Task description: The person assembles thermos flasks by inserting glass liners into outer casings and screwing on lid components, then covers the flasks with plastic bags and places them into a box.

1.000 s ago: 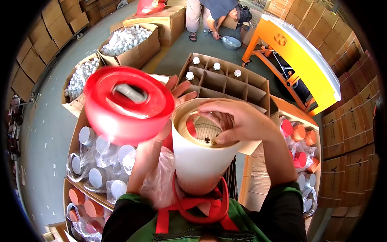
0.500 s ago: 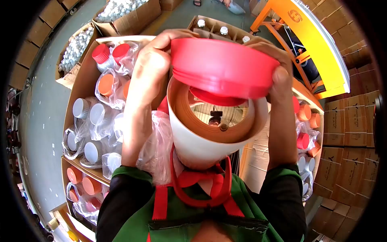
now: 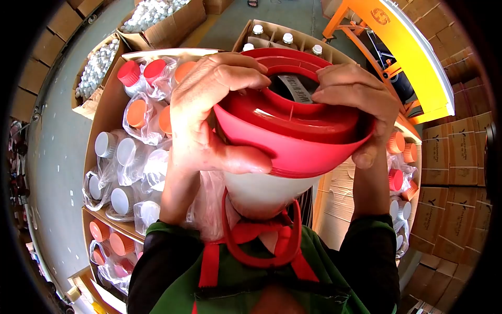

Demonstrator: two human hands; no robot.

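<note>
L hand, R hand grip red ring | white cyl. below | 4 btls ahead

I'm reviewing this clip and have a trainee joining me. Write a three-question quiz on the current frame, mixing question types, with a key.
1. True or false: the left hand and the right hand both touch the red ring-shaped piece.
2. What colour is the container beneath that piece? a) green b) white c) orange
3. Fill in: the large yellow panel appears toward the picture's upper ____ corner.

Key: 1. True 2. b 3. right
</note>
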